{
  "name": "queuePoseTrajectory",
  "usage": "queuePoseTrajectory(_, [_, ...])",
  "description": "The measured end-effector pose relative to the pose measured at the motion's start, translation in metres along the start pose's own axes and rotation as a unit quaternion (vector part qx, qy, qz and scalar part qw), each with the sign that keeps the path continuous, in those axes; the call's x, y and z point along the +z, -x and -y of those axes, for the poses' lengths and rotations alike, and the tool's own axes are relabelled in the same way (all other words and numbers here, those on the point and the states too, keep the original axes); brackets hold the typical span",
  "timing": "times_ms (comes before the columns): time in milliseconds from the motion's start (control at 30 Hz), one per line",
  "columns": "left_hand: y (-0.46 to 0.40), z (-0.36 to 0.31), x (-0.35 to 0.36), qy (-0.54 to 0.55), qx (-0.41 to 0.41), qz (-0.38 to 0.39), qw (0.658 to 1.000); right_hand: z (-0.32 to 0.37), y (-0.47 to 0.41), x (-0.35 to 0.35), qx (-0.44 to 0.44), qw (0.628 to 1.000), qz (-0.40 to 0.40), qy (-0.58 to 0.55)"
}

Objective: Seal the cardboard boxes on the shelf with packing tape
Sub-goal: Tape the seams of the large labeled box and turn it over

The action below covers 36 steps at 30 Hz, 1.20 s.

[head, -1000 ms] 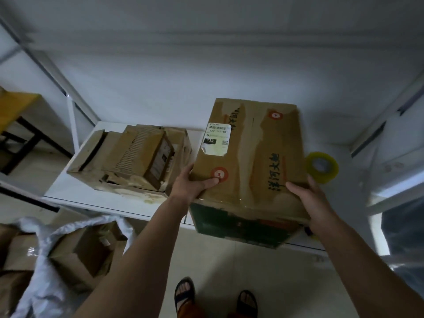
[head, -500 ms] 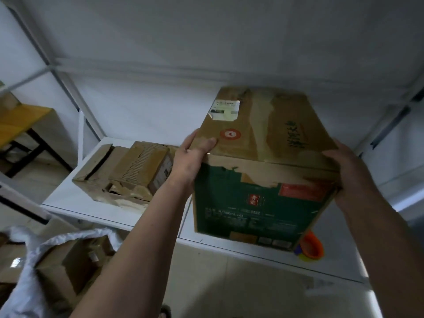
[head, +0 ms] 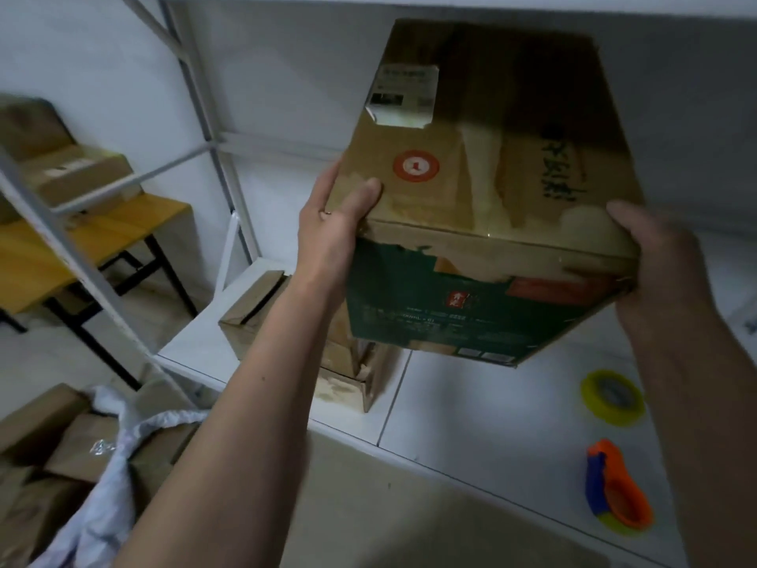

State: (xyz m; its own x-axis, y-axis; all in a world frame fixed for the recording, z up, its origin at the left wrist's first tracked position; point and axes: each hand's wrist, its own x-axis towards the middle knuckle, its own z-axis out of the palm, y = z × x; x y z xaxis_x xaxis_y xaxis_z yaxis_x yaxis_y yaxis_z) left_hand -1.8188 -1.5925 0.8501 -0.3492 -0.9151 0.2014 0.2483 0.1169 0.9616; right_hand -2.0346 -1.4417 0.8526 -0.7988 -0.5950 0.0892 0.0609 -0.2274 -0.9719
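Head view: I hold the big brown-and-green cardboard box (head: 483,207) up above the white shelf (head: 471,407).
My left hand (head: 332,223) grasps its left edge, thumb on top; my right hand (head: 655,264) clasps the right corner. Below the box lie a yellow tape roll (head: 613,397) and an orange-blue tape dispenser (head: 614,489).

Both forearms reach forward and upward from the bottom of the view, bare to the elbow. The left hand (head: 336,223) clasps the near left corner of what it carries, thumb lying flat across the top face. The right hand (head: 655,260) wraps the near right corner, fingers curled around the edge.
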Motion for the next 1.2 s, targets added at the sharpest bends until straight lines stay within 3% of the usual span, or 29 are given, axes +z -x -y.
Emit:
queuePoseTrajectory(467, [-0.071, -0.049, -0.202, -0.146, 0.084, -0.097, 0.981, -0.107, 0.005, 0.229, 0.059, 0.982, 0.145, -0.101])
queuePoseTrajectory(600, [-0.095, -0.05, -0.249, -0.256, 0.125, -0.085, 0.955, -0.158, 0.017, 0.282, 0.109, 0.975, 0.193, -0.02])
queuePoseTrajectory(667, [-0.108, -0.051, -0.266, -0.322, 0.14, -0.08, 0.933, -0.188, 0.024, 0.309, 0.148, 0.973, 0.176, 0.014])
queuePoseTrajectory(833, [-0.138, -0.037, -0.31, -0.438, 0.123, -0.067, 0.888, -0.256, 0.031, 0.366, 0.325, 0.926, 0.164, -0.103])
queuePoseTrajectory(967, [-0.15, -0.005, -0.334, -0.458, 0.125, -0.055, 0.879, -0.301, 0.035, 0.389, 0.363, 0.896, 0.168, -0.19])
queuePoseTrajectory(1200, [-0.168, 0.037, -0.351, -0.489, 0.089, -0.041, 0.867, -0.342, 0.04, 0.401, 0.383, 0.899, 0.127, -0.169])
